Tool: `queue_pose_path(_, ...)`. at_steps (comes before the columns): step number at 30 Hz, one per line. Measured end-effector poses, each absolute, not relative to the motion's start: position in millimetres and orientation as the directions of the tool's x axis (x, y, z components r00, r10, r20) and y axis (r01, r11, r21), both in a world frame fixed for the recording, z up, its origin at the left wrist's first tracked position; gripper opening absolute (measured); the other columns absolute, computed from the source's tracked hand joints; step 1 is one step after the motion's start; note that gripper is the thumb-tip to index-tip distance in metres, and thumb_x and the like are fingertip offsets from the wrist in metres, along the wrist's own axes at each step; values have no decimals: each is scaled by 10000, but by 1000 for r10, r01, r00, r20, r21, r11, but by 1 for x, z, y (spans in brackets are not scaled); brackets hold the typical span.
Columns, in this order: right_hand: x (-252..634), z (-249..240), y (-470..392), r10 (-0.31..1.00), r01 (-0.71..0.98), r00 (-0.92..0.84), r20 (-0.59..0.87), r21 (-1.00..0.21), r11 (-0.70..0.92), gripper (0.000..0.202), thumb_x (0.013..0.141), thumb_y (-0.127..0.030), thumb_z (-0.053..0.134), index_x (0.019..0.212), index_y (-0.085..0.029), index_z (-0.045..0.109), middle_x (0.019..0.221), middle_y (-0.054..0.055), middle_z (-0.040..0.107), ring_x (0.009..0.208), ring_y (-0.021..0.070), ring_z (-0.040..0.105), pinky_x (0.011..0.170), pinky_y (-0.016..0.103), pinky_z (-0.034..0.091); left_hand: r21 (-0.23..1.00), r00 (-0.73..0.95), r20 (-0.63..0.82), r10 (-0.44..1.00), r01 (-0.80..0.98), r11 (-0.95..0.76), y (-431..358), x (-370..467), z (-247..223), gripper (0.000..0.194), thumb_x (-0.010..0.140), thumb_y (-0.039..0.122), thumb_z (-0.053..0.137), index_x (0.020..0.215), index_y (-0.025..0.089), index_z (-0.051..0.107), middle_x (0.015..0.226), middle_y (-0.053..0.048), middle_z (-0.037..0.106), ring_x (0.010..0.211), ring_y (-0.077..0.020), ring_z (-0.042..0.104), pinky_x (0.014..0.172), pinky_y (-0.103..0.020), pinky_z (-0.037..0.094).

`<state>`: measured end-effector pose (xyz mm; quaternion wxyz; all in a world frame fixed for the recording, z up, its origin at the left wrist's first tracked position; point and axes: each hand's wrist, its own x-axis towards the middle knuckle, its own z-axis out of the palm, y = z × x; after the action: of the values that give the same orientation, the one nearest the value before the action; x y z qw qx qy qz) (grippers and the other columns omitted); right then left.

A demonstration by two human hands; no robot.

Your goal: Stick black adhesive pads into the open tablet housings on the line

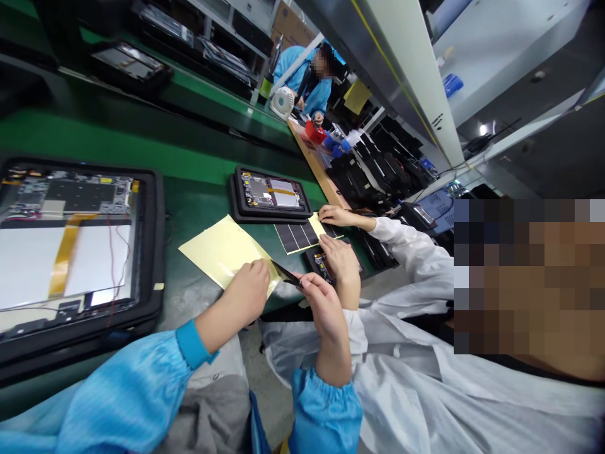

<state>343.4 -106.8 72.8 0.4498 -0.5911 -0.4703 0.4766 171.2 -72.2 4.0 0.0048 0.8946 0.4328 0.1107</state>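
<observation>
My left hand (pixel 248 290), in a blue sleeve, is closed on the lower right part of a pale yellow sheet (pixel 224 249). The sheet is tilted over the green table. My right hand (pixel 324 306) pinches the end of a thin black strip (pixel 286 272), which stretches from the sheet's right edge to my fingertips. To the left lies a large open device (pixel 89 252) in a black tray, with white battery panels and an orange ribbon. Behind the sheet, a smaller open device (pixel 274 192) rests in a black tray.
A person in white at the right has both hands on a sheet of black rectangles (pixel 295 236), beside another small device (pixel 322 265). Across the table sits a person in blue (pixel 319 91) near a white fan (pixel 282 102). Another device (pixel 130 63) lies on the far line.
</observation>
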Motion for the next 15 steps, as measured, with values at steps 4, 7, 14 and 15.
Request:
queue_pose_path(4,337,80,-104,991,200,77,-110,-972,-124,245,805,-445,733,736,-227,645,922,54,770,1065,263,678,1001,379,499,73,577,193,794,798,-598,-73,190,-1,346,900,56,491,1164,-4,707,1163,-274,677,1041,-332,615,824,-404,506)
queue_pose_path(7,332,87,-103,994,247,54,-95,-963,-105,243,819,-443,722,744,-229,635,920,47,767,1054,252,686,1015,386,507,43,551,194,811,822,-568,-75,201,-6,454,893,1,447,1301,-39,641,1246,-307,666,1089,-338,636,837,-400,529)
queue_pose_path(14,321,102,-103,995,339,9,-98,-936,-96,213,841,-421,685,761,-229,637,961,52,786,1051,253,698,982,384,528,44,524,199,828,839,-542,-75,212,-17,513,897,-33,422,1385,-85,570,1334,-352,619,1125,-357,643,799,-401,555)
queue_pose_path(15,320,104,-104,995,347,9,-98,-933,-94,212,842,-422,680,764,-229,638,966,52,790,1050,255,700,985,387,526,53,524,198,828,838,-543,-75,212,-18,510,899,-29,431,1387,-81,571,1340,-352,616,1135,-358,641,809,-407,561)
